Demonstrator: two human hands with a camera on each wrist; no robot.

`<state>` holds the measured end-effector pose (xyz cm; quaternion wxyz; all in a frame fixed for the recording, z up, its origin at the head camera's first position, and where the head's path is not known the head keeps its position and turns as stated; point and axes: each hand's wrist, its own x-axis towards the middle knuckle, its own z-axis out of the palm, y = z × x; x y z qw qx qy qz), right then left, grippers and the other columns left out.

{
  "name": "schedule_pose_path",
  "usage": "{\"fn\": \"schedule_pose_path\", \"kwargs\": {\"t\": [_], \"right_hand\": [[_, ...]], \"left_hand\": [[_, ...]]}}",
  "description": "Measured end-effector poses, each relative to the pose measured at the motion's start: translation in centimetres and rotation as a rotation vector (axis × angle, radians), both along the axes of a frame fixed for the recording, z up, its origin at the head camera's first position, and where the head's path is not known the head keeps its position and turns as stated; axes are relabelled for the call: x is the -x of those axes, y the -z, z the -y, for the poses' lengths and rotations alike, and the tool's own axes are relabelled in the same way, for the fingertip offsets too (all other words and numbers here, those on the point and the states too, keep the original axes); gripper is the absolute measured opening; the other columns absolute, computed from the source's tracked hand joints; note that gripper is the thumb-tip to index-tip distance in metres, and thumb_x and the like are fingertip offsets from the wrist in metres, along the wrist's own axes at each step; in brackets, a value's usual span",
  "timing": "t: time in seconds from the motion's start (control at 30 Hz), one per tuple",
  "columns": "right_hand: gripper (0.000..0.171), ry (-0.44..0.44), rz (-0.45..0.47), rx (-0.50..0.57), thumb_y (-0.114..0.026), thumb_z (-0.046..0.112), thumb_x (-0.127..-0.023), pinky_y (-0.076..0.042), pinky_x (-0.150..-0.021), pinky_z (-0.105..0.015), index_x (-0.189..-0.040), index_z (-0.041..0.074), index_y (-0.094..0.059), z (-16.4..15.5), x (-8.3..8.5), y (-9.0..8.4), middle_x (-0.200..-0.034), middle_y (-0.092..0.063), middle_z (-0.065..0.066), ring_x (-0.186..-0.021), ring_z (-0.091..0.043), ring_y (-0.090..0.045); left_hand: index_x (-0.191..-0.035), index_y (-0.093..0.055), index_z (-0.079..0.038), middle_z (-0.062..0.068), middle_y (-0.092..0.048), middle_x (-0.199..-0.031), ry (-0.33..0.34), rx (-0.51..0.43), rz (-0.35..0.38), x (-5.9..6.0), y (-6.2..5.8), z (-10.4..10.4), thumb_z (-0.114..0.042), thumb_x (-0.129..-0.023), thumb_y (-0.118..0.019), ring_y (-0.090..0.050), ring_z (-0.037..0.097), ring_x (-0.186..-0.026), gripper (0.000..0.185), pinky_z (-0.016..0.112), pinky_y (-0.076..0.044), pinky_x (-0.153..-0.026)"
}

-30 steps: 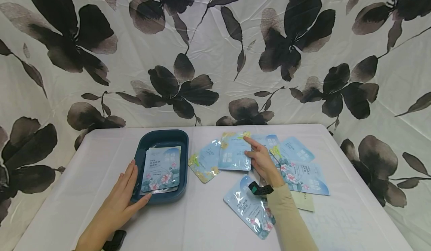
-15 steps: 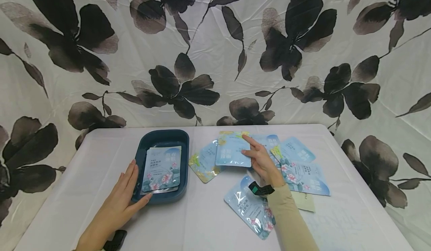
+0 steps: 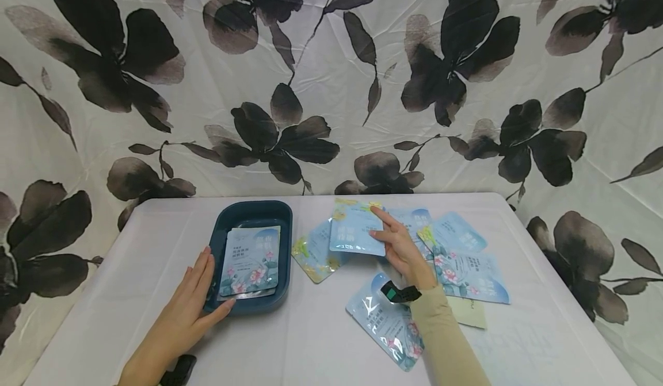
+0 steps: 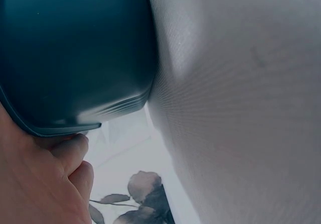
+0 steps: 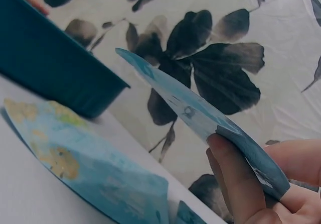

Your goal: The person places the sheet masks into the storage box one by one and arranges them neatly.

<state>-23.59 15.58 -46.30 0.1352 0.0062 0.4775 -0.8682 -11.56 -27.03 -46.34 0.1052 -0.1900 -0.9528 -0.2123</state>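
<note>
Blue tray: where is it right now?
Head view: the blue tray sits left of centre on the table, left hand on its near-left side, sachets to its right.

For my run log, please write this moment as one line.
left hand: rests on tray | right hand: pinches lifted sachet | tray: holds sachets | table: more sachets

This looks like a staged recording corner, not a lived-in room or a shop. A white fabric backdrop (image 3: pixel 331 87) printed with big dark flowers hangs behind the table (image 3: pixel 311 346) and closes it on the left and right sides too, so no wall or furniture is visible. The table is covered with a plain white cloth. On the table there are only a dark teal tray (image 3: pixel 282 213) and loose sheet-mask sachets (image 3: pixel 466 271) to the right of the tray.
</note>
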Motion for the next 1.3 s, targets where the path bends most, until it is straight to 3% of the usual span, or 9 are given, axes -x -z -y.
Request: {"fn": "schedule_pose_path", "kwargs": {"t": [0.17, 0.43, 0.77, 0.97, 1.3], "right_hand": [[0.073, -0.001, -0.015, 0.009, -0.044, -0.022, -0.091, -0.049, -0.095, -0.023, -0.156, 0.008, -0.029, 0.6, -0.2, -0.6, -0.165, -0.013, -0.001, -0.145, -0.022, -0.027], [0.075, -0.024, -0.043, 0.037, -0.041, -0.023, -0.092, -0.054, -0.088, -0.027, -0.158, 0.009, -0.024, 1.5, -0.5, -1.6, -0.163, -0.019, -0.009, -0.137, -0.024, -0.042], [0.077, -0.068, -0.104, 0.061, -0.041, -0.025, -0.09, -0.056, -0.086, -0.028, -0.158, 0.007, -0.022, 3.7, -0.1, -3.1, -0.162, -0.021, -0.014, -0.143, -0.034, -0.031], [0.076, -0.081, -0.13, 0.059, -0.041, -0.025, -0.09, -0.054, -0.087, -0.026, -0.158, 0.005, -0.022, 5.3, 0.3, -3.7, -0.162, -0.02, -0.015, -0.145, -0.033, -0.027], [0.079, -0.101, -0.128, 0.043, -0.041, -0.025, -0.09, -0.057, -0.081, -0.026, -0.158, 0.007, -0.021, 8.2, 0.5, -4.6, -0.16, -0.025, -0.016, -0.14, -0.032, -0.036]], "left_hand": [[-0.157, -0.009, 0.003, 0.01, 0.002, -0.166, -0.002, -0.007, 0.004, -0.1, -0.1, -0.1, -0.041, -0.091, -0.07, -0.008, 0.031, -0.151, 0.1, 0.036, 0.004, -0.121], [-0.157, -0.009, 0.002, 0.011, 0.003, -0.166, 0.0, -0.009, 0.02, -0.3, -0.1, 0.0, -0.042, -0.091, -0.069, -0.008, 0.032, -0.151, 0.1, 0.034, 0.005, -0.121], [-0.158, -0.008, 0.001, 0.01, 0.003, -0.166, -0.006, -0.011, 0.034, -0.3, -0.3, 0.0, -0.043, -0.092, -0.068, -0.008, 0.033, -0.151, 0.099, 0.037, 0.003, -0.121], [-0.157, -0.008, 0.002, 0.011, 0.002, -0.166, 0.006, -0.018, 0.005, 0.0, -0.1, 0.0, -0.041, -0.091, -0.069, -0.009, 0.033, -0.151, 0.1, 0.035, 0.004, -0.121], [-0.157, -0.008, 0.002, 0.01, 0.004, -0.166, 0.0, -0.014, 0.013, 0.0, 0.2, 0.1, -0.041, -0.092, -0.069, -0.006, 0.031, -0.151, 0.099, 0.04, 0.001, -0.122]]}}
